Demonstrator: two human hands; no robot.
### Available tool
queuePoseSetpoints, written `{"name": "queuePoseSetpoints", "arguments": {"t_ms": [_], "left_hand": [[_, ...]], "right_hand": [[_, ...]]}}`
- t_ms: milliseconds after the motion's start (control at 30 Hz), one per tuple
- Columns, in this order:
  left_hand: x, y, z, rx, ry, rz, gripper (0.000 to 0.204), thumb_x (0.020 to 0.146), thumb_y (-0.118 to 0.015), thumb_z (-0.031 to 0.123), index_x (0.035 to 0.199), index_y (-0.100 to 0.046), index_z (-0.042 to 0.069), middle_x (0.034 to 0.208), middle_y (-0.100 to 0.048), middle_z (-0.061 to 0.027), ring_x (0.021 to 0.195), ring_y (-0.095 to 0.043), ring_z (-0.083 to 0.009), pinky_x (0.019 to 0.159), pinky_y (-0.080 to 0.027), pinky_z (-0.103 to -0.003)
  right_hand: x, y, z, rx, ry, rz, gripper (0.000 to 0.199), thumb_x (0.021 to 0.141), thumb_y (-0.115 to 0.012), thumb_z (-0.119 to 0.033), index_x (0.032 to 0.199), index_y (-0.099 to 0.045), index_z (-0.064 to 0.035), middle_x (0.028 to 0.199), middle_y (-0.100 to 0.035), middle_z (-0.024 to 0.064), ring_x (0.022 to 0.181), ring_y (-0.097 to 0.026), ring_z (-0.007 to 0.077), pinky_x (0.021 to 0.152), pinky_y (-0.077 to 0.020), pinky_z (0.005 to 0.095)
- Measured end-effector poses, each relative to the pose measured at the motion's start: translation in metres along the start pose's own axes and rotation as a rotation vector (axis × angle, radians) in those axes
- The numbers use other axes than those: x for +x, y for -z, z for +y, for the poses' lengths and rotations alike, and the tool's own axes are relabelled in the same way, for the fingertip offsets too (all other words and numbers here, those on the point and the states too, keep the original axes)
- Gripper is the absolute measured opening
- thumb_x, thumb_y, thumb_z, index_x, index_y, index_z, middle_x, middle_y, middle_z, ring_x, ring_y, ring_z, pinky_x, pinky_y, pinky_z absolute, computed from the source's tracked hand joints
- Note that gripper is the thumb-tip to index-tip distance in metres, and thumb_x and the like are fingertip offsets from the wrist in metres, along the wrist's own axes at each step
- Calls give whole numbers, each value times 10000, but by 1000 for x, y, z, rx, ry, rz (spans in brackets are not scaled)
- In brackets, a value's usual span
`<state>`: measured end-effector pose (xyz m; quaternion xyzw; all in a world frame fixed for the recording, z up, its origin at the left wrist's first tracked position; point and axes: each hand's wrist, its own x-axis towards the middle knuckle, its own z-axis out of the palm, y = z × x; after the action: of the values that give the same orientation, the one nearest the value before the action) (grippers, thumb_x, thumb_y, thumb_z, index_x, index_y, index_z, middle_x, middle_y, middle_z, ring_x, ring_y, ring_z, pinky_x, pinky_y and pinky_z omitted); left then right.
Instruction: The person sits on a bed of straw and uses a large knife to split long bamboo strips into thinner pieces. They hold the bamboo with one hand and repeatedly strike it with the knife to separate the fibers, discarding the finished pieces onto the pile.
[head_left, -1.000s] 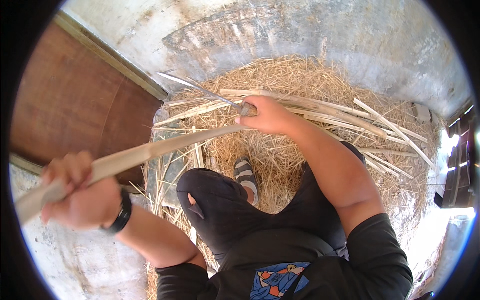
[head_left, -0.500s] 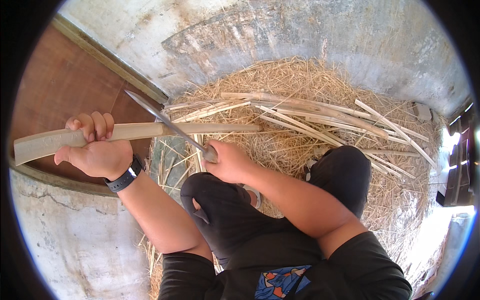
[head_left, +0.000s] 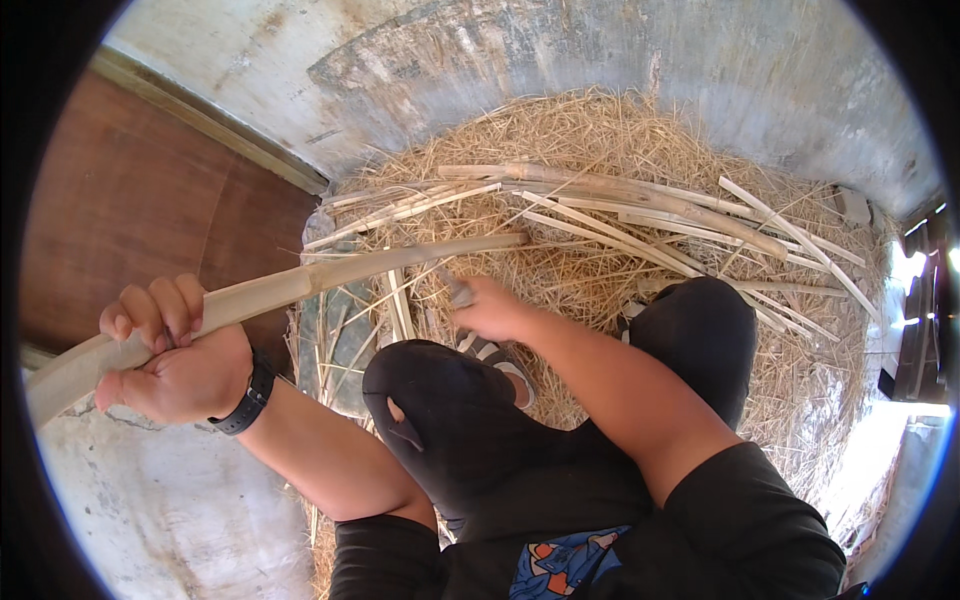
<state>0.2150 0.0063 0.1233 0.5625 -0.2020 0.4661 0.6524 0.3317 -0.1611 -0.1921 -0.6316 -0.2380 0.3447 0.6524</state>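
Note:
My left hand (head_left: 165,345), with a dark watch on its wrist, is wrapped round a long pale bamboo piece (head_left: 260,297). The bamboo slants up to the right from the lower left, a node showing partway along. Its far end lies over the straw. Just below that end, my right hand (head_left: 490,308) is closed on a knife handle (head_left: 460,293). Little of the blade can be made out here; it points toward the bamboo and is foreshortened or hidden.
Straw (head_left: 600,125) covers the ground, with several split bamboo strips (head_left: 610,235) and a longer bamboo pole (head_left: 650,205) lying ahead. A stained wall (head_left: 520,60) rises behind. At left is a brown wooden panel (head_left: 130,190). My bent knees (head_left: 425,385) are close below.
My right hand has moved right, and the long knife blade no longer shows across the bamboo. My left hand has come lower, tilting the bamboo's near end down.

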Motion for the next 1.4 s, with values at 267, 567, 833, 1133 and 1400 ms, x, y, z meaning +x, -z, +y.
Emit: {"name": "queuePoseSetpoints", "arguments": {"t_ms": [267,567,833,1133,1400], "left_hand": [[5,45,10,-124,44,-34,627,826,-638,747,912,-582,129,681,-359,47,541,-287,-92,550,-268,-266],[3,46,4,-104,41,-83,619,836,-646,739,908,-575,128,688,-369,43,550,-302,-92,547,-253,-264],[-4,58,15,-181,46,-89,631,843,-614,761,909,-576,134,692,-377,43,552,-311,-97,548,-260,-259],[-10,25,10,-6,-11,11,636,842,-618,756,913,-571,126,696,-379,39,551,-290,-98,541,-260,-257],[-5,12,12,100,-54,175,717,840,-555,811,917,-549,98,668,-370,28,539,-276,-106,511,-258,-251]], "right_hand": [[-15,18,-45,-97,-102,-134,220,816,-694,-88,1001,-620,5,701,-596,62,493,-546,145,435,-426,311],[-2,54,43,166,-517,-65,71,846,-623,-83,840,-567,-40,615,-540,48,468,-520,133,424,-438,329],[-3,-10,-33,-302,223,-61,288,833,-670,-116,1082,-636,24,748,-657,113,532,-614,203,487,-499,350],[4,32,71,132,-416,119,242,851,-655,-102,1035,-633,53,629,-610,112,449,-578,199,394,-463,358],[-5,-18,-21,-304,276,-10,350,810,-713,-178,1111,-626,-22,893,-691,208,808,-686,391,737,-546,459]]}}
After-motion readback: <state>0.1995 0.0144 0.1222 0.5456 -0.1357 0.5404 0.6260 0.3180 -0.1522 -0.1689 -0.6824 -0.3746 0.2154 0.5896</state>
